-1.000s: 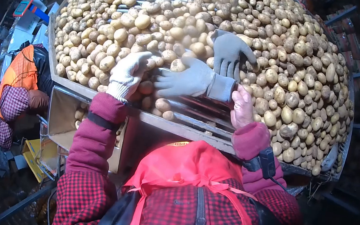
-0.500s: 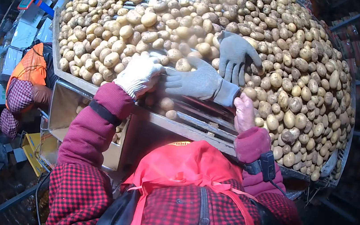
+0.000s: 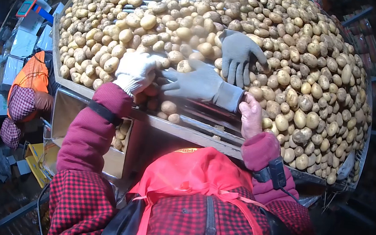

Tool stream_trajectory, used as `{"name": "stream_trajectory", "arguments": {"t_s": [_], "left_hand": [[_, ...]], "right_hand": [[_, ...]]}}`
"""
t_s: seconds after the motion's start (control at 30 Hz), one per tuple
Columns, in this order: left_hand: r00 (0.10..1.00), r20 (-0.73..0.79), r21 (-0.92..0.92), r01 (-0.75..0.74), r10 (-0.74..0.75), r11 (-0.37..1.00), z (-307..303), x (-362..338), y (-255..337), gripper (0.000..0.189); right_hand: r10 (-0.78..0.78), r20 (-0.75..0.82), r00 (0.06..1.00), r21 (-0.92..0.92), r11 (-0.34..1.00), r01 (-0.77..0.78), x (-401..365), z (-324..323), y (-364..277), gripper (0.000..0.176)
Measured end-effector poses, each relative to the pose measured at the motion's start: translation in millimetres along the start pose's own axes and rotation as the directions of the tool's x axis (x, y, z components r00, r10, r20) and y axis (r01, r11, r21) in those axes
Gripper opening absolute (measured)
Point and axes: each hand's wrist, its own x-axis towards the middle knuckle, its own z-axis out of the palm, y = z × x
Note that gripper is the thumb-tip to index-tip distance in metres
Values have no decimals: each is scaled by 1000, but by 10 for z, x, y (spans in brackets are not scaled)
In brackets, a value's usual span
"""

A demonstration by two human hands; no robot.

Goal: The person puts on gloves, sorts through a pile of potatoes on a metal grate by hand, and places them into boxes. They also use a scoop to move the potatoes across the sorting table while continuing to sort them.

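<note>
Left hand curled beside grey glove; right hand pinching cuff.

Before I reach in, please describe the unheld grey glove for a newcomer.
In the picture, find the wide potato heap, then the bare right grip at its front. The loose grey glove lies above that grip, slightly left, fingers pointing down. Unlike the held glove, whose fingers point left, it lies free.
</note>
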Motion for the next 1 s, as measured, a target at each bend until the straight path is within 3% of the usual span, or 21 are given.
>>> {"name": "stream_trajectory", "arguments": {"t_s": [0.13, 0.27, 0.4, 0.43, 0.53, 0.67, 0.77, 0.87, 0.9, 1.0], "left_hand": [[997, -35, 60, 69, -67, 996, -74, 5, -31, 12], [991, -79, 90, 115, -108, 989, -111, 56, -150, 11], [975, -115, 257, 215, -191, 942, -83, 110, -230, 6], [971, -77, 282, 240, -227, 929, -49, 100, -298, 13], [958, -63, 223, 287, -280, 932, -61, 94, -363, 13], [930, -17, 255, 360, -368, 897, -70, 110, -403, 11], [986, 68, 110, 141, -149, 984, -193, 159, -274, 13], [1000, -21, -107, -7, 5, 994, -52, 126, -210, 21], [992, -120, -112, -56, 43, 992, -163, 173, -19, 21], [970, -242, -213, -20, -33, 977, -281, 136, 185, 11]], "right_hand": [[-153, -58, 986, -179, 974, 141, 14, -94, 113, 28], [-113, -30, 993, -184, 977, 106, -95, -47, -191, 23], [7, 90, 996, 146, 989, -20, -246, 83, -351, 24], [-52, 133, 990, 135, 990, 34, -270, 110, -400, 25], [62, 117, 991, 238, 967, -89, -351, 131, -573, 26], [112, 113, 987, 254, 957, -138, -423, 79, -624, 26], [158, 124, 980, 270, 945, -187, -341, 14, -603, 22], [253, 51, 966, 229, 939, -258, -127, -136, -415, 18], [297, 7, 955, 197, 936, -293, -99, -128, -381, 15], [311, -56, 949, 229, 929, -291, -68, -132, -242, 16]]}}
